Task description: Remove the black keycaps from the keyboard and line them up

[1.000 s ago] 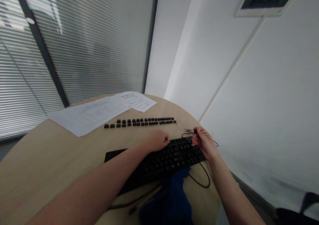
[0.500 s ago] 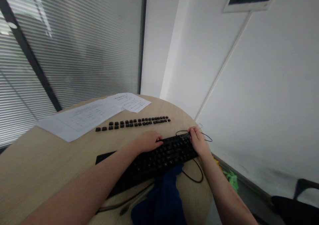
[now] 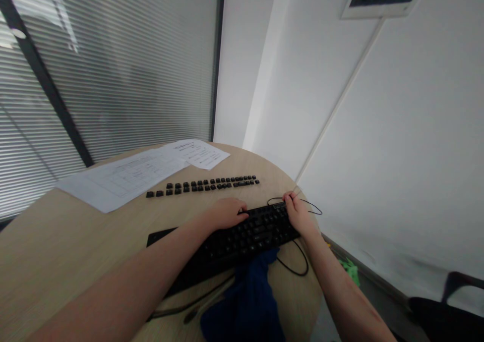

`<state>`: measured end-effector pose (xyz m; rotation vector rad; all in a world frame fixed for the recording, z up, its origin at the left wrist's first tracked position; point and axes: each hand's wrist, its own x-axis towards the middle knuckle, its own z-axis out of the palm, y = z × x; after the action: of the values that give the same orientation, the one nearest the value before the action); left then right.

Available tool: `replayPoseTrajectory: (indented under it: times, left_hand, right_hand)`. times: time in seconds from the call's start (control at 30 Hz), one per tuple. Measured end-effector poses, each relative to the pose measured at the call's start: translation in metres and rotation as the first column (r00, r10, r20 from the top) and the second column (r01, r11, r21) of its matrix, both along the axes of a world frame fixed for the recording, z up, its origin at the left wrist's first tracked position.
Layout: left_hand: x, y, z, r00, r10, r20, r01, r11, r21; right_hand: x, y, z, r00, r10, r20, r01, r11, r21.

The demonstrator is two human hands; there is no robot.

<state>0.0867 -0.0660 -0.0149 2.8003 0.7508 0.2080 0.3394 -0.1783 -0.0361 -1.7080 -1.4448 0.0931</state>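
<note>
A black keyboard (image 3: 242,246) lies at an angle on the round wooden table, its left part partly hidden under my left forearm. My left hand (image 3: 229,214) grips the keyboard's far edge near the middle, thumb over the keys. At the keyboard's right end, my right hand (image 3: 297,212) is closed on a thin wire tool, which looks like a wire keycap puller (image 3: 297,190); its fine wires stick out past the fingers. Beyond the keyboard, several loose black keycaps (image 3: 206,185) stand in two rows.
Printed paper sheets (image 3: 132,175) lie at the far left of the table (image 3: 45,251). A blue cloth (image 3: 245,301) and a black cable (image 3: 192,301) are at the near side. A black chair (image 3: 446,306) stands at right, by the white wall.
The wire tool in my right hand has turned: wires that showed over the keys no longer show there. My left hand has kept its place on the keyboard.
</note>
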Motion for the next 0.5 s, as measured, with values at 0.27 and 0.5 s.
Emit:
replayPoseTrajectory:
  times: [0.27,0.5]
  left_hand:
    - [0.001,0.0005,-0.0014,1.0,0.01,0.005,-0.01,1.0,0.003]
    - [0.0011,0.0007,-0.0011,1.0,0.004,-0.008,-0.003,1.0,0.021]
  right_hand:
    - [-0.0025,0.0032,-0.0024,0.999,0.012,0.049,-0.01,0.999,-0.046]
    - [-0.0068,0.0006,0.0,0.995,0.062,0.08,-0.057,0.997,-0.06]
